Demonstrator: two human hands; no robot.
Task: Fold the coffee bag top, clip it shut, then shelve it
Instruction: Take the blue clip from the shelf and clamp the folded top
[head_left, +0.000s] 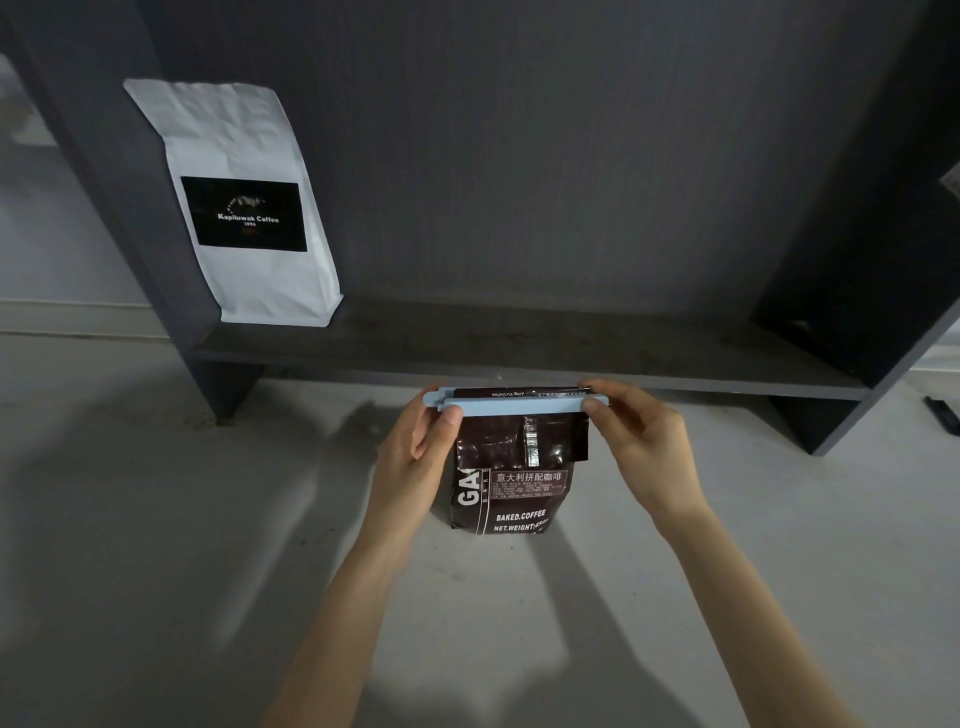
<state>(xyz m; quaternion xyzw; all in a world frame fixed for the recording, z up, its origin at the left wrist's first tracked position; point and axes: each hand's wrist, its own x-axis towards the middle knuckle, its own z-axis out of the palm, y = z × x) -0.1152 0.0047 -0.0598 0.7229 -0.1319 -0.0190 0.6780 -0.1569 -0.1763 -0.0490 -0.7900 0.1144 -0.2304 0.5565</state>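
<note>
A dark brown coffee bag with white print stands upright on the pale floor in front of a dark shelf unit. Its top is folded over, and a long light blue clip lies across the fold. My left hand pinches the clip's left end between thumb and fingers. My right hand pinches its right end. The bag's upper edge shows just above the clip.
The dark grey shelf board runs across just behind the bag. A white coffee bag with a black label leans at the shelf's left end. A small dark object lies on the floor at the far right.
</note>
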